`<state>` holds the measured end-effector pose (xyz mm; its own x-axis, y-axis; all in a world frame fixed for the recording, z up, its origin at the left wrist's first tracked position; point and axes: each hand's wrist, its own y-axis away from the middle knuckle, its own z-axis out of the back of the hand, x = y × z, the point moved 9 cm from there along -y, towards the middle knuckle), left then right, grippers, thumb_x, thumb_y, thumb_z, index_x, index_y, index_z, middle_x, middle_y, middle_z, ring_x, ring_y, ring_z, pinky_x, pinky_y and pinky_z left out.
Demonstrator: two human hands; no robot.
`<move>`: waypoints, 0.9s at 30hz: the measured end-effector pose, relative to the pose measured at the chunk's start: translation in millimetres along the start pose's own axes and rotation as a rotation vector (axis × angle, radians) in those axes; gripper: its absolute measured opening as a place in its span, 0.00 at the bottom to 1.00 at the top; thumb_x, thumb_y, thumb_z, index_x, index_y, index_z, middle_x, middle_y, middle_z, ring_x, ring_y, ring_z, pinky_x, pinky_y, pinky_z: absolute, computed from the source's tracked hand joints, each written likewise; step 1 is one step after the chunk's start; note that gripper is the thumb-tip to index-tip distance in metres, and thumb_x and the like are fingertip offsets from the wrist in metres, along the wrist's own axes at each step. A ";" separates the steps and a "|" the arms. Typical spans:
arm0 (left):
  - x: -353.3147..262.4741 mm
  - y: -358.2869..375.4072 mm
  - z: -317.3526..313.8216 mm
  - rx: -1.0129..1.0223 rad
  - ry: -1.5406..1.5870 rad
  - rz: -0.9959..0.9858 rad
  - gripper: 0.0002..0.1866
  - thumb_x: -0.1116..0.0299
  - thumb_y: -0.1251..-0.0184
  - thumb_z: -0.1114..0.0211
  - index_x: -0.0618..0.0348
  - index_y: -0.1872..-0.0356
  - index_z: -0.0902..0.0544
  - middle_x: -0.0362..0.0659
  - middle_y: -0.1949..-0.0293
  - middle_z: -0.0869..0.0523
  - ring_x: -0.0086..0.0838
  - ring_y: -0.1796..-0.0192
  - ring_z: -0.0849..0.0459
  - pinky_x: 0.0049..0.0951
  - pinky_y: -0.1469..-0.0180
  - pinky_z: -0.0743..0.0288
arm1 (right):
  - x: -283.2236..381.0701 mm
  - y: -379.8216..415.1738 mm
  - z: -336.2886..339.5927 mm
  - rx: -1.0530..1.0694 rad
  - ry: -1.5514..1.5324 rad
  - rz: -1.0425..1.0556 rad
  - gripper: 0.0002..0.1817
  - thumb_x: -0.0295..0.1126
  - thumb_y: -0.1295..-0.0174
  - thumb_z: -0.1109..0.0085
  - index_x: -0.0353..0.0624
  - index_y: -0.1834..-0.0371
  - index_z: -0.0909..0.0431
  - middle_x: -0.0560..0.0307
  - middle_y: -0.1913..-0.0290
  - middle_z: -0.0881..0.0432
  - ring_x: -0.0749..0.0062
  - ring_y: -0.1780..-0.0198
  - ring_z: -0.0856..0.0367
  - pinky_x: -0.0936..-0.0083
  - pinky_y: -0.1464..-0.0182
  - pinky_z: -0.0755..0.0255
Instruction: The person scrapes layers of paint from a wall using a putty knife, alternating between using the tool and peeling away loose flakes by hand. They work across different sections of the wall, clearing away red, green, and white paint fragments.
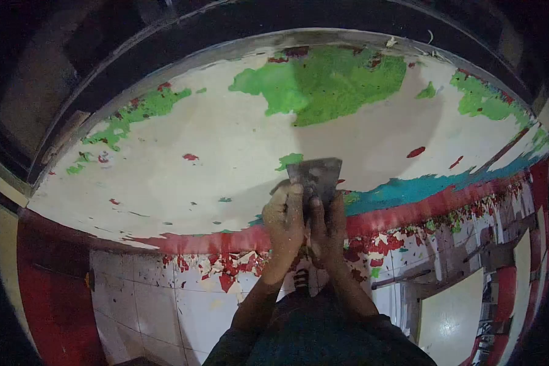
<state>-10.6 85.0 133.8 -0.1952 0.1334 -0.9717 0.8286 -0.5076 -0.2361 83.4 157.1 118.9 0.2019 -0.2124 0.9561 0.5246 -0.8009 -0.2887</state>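
Observation:
Both hands hold a dark, flat-bladed scraper [323, 172] in the middle of the view, its wide edge against a wall [226, 146] of whitish paint with green patches. My left hand [283, 210] is closed on the scraper's left side, thumb up near the blade. Close beside it, my right hand [327, 222] is closed around the lower right side. The handle is mostly hidden by the fingers. A small green patch [290, 161] lies by the blade's upper left corner, and a teal strip [402, 190] runs off to the right.
Red and cream paint flakes [229, 268] litter the tiled floor [146, 293] along the wall's foot, below a red band [213, 243]. A pale panel [451, 311] and a thin dark rod [402, 279] lie at the lower right. A dark ledge borders the wall's top.

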 end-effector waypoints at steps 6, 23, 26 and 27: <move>-5.8 4.3 1.0 -0.055 -0.049 -0.149 0.17 0.62 0.34 0.50 0.68 0.72 0.24 0.40 0.76 0.23 0.20 0.71 0.29 0.23 0.68 0.32 | -7.9 2.7 0.4 0.007 0.055 -0.010 0.14 0.36 0.36 0.57 0.35 0.56 0.37 0.46 0.63 0.28 0.64 0.62 0.29 0.68 0.61 0.34; 14.7 -0.2 7.7 -0.038 0.044 -0.059 0.15 0.62 0.35 0.49 0.66 0.68 0.23 0.42 0.74 0.21 0.21 0.73 0.27 0.23 0.70 0.32 | 0.2 5.5 -4.7 0.013 0.038 -0.039 0.14 0.34 0.37 0.57 0.35 0.55 0.36 0.49 0.62 0.28 0.70 0.60 0.31 0.73 0.58 0.34; 10.2 2.1 4.9 -0.080 -0.041 -0.167 0.17 0.61 0.35 0.48 0.68 0.69 0.24 0.38 0.74 0.22 0.18 0.72 0.29 0.20 0.69 0.33 | -5.6 -1.5 -4.4 0.005 0.100 -0.069 0.13 0.34 0.37 0.56 0.35 0.55 0.36 0.50 0.63 0.27 0.70 0.62 0.30 0.74 0.59 0.34; 3.0 -0.9 4.5 -0.043 -0.015 -0.114 0.16 0.61 0.35 0.48 0.68 0.69 0.24 0.39 0.74 0.22 0.18 0.71 0.29 0.20 0.68 0.33 | -12.3 1.2 -3.8 0.002 0.133 -0.107 0.13 0.33 0.37 0.56 0.35 0.55 0.36 0.50 0.63 0.27 0.70 0.62 0.30 0.75 0.59 0.34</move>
<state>-14.3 82.0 131.0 -0.2966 0.1753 -0.9388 0.8223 -0.4531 -0.3444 78.5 156.6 107.0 0.0332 -0.1980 0.9796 0.5391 -0.8218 -0.1844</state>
